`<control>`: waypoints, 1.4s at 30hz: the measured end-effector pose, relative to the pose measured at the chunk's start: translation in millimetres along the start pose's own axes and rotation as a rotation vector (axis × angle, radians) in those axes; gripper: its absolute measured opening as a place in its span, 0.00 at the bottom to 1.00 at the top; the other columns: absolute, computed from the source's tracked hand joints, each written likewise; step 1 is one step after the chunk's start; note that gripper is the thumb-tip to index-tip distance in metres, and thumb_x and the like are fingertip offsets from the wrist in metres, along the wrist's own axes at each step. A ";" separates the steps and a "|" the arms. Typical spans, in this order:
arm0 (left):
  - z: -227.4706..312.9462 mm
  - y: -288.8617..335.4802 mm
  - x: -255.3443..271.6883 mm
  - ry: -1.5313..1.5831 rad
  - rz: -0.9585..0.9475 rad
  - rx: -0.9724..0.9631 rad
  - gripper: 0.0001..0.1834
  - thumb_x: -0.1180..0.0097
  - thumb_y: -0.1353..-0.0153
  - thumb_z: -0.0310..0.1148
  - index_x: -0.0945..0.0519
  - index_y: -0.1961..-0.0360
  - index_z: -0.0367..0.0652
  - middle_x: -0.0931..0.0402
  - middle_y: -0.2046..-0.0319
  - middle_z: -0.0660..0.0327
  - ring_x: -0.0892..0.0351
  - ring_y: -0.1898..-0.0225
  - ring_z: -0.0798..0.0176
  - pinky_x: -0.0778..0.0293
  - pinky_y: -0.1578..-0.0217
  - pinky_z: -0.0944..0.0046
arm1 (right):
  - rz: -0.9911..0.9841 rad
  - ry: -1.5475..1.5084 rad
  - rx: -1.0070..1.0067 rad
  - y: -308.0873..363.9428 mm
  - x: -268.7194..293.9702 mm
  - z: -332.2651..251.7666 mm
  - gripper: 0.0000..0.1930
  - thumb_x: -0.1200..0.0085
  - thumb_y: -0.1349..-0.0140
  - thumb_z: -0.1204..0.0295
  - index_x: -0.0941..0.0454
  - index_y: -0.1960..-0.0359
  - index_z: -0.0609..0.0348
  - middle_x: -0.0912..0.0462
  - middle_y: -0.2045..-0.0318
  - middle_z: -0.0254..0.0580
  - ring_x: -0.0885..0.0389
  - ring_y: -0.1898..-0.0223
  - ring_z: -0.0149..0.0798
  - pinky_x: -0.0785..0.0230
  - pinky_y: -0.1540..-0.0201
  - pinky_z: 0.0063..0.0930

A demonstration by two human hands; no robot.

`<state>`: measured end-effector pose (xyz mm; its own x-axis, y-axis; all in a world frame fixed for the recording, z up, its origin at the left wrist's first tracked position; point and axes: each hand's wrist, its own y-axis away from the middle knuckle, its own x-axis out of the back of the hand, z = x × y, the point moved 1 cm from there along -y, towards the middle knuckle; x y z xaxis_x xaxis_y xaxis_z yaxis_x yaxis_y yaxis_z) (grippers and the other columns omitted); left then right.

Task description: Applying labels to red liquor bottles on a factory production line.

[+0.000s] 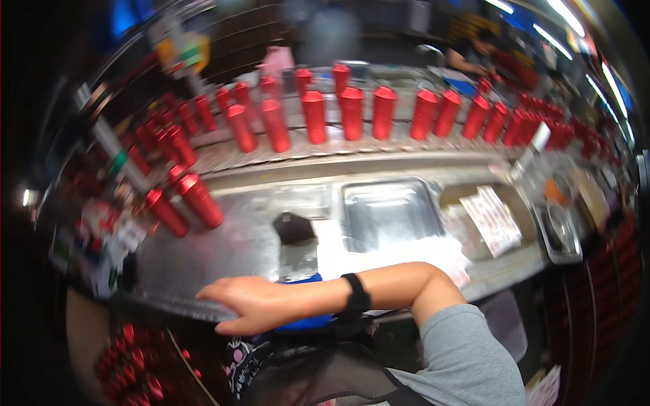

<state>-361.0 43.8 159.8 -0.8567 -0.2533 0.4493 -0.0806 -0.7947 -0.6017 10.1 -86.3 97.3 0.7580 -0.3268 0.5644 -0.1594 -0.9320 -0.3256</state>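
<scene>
My right hand (247,304) reaches across my front to the left, just over the near edge of the metal worktable (237,250). Its thumb is apart from the fingers, and nothing shows in it. A black band is round that wrist. My left hand is not in view. Beyond the right hand, several shiny red bottle-shaped containers with tapered tops, such as this red container (201,200), stand at the table's left. A dark angular piece (293,229) lies near the middle. Something blue (305,323) shows under my forearm.
A shallow metal tray (389,215) and a printed white sheet (493,220) lie to the right, by a small metal pan (562,237). Behind runs a conveyor (298,155) with rows of red containers. A co-worker (474,57) sits far right. More red items (132,365) are below left.
</scene>
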 end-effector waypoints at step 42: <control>184.1 63.3 -353.4 0.730 -1.742 -0.150 0.27 0.45 0.43 0.23 0.33 0.40 0.38 0.29 0.47 0.58 0.28 0.50 0.66 0.31 0.48 0.67 | 1.631 0.504 -1.911 584.5 230.7 163.3 0.14 0.46 0.48 0.69 0.18 0.65 0.68 0.16 0.66 0.53 0.16 0.64 0.53 0.26 0.62 0.46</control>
<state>30.5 -18.5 84.5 0.2017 0.9518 0.2312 -0.9785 0.1857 0.0892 195.1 -680.8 -86.7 -0.4922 -0.2879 0.8215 -0.4590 0.8877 0.0361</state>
